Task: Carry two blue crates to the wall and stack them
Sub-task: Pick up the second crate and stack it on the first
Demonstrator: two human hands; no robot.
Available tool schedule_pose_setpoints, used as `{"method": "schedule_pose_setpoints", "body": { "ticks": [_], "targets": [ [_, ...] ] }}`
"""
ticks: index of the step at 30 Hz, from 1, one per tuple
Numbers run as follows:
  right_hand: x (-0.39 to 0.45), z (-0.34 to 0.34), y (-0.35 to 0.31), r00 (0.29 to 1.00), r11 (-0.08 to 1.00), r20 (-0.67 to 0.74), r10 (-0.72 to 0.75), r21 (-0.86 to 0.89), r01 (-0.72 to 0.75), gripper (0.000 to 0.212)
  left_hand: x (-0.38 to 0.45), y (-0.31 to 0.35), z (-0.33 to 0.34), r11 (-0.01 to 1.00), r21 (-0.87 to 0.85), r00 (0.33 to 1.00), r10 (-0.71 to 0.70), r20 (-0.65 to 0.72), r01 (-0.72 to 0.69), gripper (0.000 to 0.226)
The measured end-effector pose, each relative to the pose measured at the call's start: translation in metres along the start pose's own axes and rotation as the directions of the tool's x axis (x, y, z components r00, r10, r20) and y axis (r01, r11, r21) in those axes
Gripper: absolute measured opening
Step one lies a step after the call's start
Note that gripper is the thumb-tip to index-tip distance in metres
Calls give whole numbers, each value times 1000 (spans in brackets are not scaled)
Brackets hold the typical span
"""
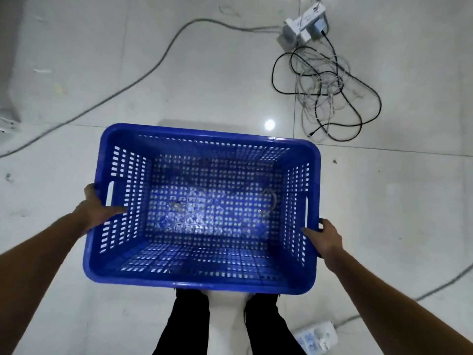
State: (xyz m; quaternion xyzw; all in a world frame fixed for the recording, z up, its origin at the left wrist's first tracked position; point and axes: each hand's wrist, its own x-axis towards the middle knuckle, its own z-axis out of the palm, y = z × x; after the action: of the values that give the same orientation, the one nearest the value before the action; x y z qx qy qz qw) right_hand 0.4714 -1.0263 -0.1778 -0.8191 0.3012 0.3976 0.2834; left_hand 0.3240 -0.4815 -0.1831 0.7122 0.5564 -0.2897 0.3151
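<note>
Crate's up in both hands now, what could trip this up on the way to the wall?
1. The tangle of cables lies on the floor just ahead to the right; feet could snag there, since the blue crate hides the floor below it.
2. A power strip sits beside the right foot, and a grey cable crosses the left.
3. The left hand and right hand clasp only the side rims, so the grip might slip.

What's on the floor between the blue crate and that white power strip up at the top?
In the head view, a tangle of cables, black and pale, lies on the tiles between the crate and the power strip. Otherwise the floor there is bare.
</note>
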Motion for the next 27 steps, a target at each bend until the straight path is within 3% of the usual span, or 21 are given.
{"method": "schedule_pose_setpoints", "body": {
  "ticks": [3,7,14,22,27],
  "targets": [
    [5,13,1,999,998,-22,-49,24,50,32,10,-1,10,999,-5,988,-45,-146,44,86],
    [14,16,-22,993,998,-111,-49,41,54,22,22,-1,-2,988,-139,993,-83,-78,72,56],
    [20,-2,-49,997,966,33,63,248,-69,35,11,-1,-15,942,-308,991,-125,57,136,37],
    [-80,-73,-117,987,971,-156,-42,227,77,39,-67,18,-95,910,-412,999,-52,14,53,29],
    [-190,-139,-187,933,970,-295,-208,61,236,29,-146,31,-193,878,-479,1000,-8,7,10,22]
  ]
}}
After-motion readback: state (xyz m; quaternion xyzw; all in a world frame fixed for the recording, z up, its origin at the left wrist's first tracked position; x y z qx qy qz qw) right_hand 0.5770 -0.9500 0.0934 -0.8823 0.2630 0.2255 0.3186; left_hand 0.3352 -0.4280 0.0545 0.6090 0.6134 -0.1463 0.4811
